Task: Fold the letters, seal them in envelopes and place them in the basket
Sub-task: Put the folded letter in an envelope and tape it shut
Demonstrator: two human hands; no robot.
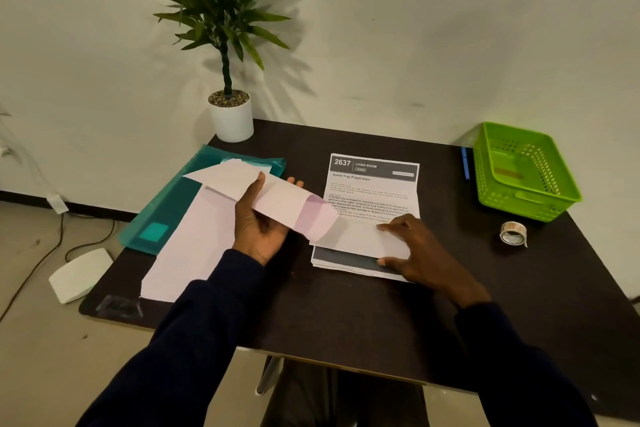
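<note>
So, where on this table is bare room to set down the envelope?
Bare tabletop runs along the back, between the plant pot and the green basket, behind the printed letters; also at the near right, in front of the tape roll. The left side is crowded: teal folder, stack of envelopes, and the left hand holding the envelope.
</note>
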